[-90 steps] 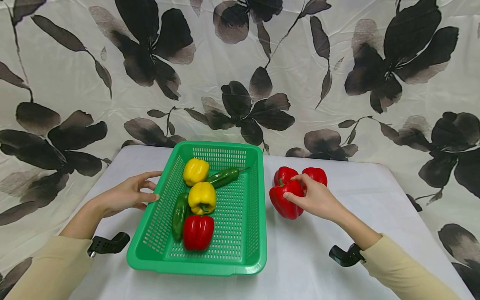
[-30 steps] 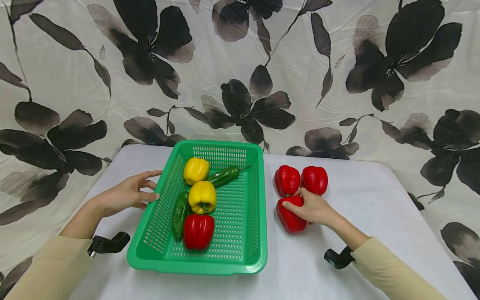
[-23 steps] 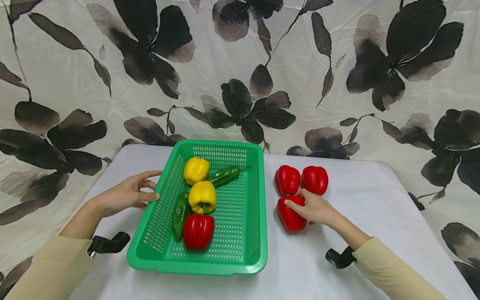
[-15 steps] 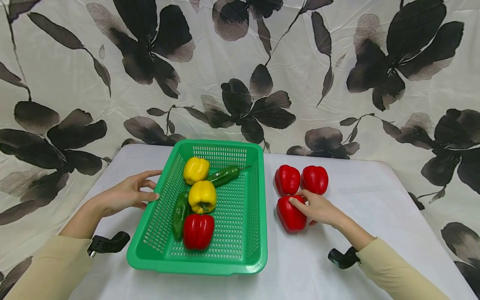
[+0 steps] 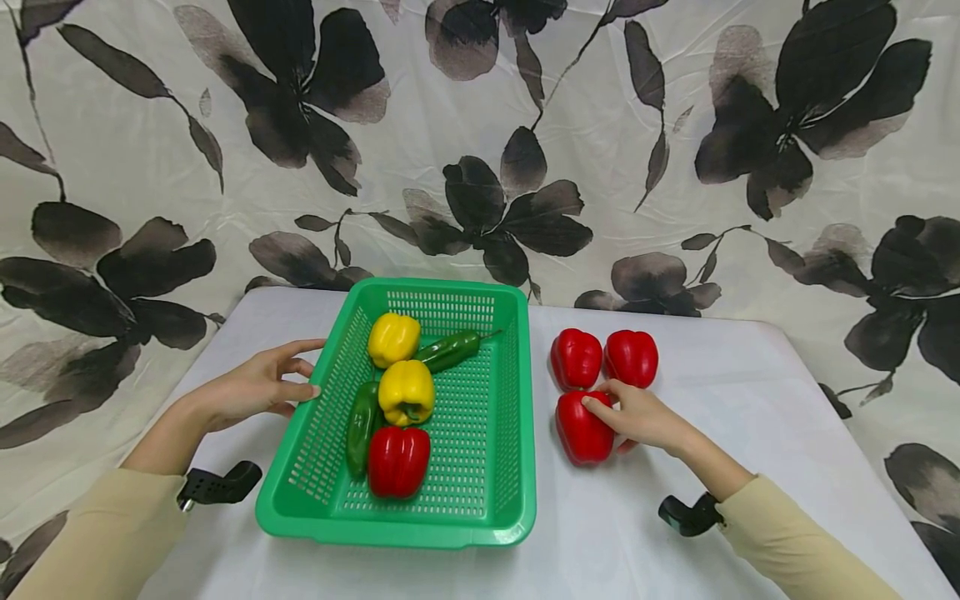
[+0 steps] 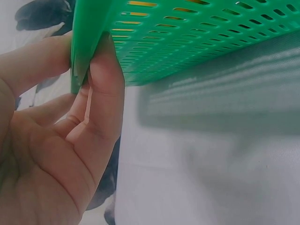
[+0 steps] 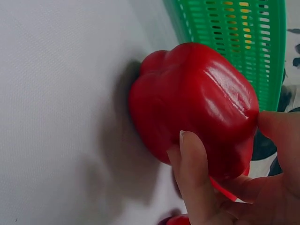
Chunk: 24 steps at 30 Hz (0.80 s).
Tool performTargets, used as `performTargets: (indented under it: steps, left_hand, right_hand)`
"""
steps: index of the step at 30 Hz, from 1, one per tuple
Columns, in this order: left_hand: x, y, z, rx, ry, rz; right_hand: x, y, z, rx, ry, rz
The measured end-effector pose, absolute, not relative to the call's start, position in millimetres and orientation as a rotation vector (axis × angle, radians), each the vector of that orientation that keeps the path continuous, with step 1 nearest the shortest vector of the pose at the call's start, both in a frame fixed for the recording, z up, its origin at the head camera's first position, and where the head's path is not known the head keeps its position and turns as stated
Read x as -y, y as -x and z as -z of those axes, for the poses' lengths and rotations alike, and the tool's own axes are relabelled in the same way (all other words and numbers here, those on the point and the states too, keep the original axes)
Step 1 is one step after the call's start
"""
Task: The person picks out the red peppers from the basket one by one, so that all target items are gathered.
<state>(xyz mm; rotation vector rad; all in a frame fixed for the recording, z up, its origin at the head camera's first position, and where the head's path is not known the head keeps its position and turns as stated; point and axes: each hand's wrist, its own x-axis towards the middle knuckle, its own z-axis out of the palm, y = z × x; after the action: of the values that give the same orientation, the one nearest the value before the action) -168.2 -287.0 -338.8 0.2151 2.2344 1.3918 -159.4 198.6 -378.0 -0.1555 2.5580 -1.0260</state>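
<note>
My left hand (image 5: 258,387) grips the left rim of a green plastic basket (image 5: 513,467); the left wrist view has fingers and thumb on both sides of that rim. In the basket lie two yellow bell peppers (image 5: 406,392), two long green chili peppers (image 5: 452,350) and a red bell pepper (image 5: 398,462). To the right of the basket, my right hand (image 5: 645,417) holds another red bell pepper (image 5: 582,433) by its upper right side, thumb and fingers around it. This pepper sits on the white cloth, and part of its right side is hidden by the hand.
Two more red bell peppers (image 5: 632,358) stand side by side just behind the held one. The table wears a white cloth (image 5: 750,383). A curtain with dark flowers (image 5: 480,217) hangs along its back edge.
The right hand brought its red bell pepper toward the front and right, away from the two behind it. Since then the thumb has slid back toward the pepper's right side. The left hand stays put.
</note>
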Motion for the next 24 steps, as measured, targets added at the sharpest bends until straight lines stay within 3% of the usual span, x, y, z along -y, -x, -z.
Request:
performTargets:
  steps: [24]
  left_hand:
    - [287.1, 168.5, 338.6, -2.240, -0.209, -1.385]
  right_hand:
    - [-203.6, 159.2, 371.9, -2.646, 0.210, 0.955]
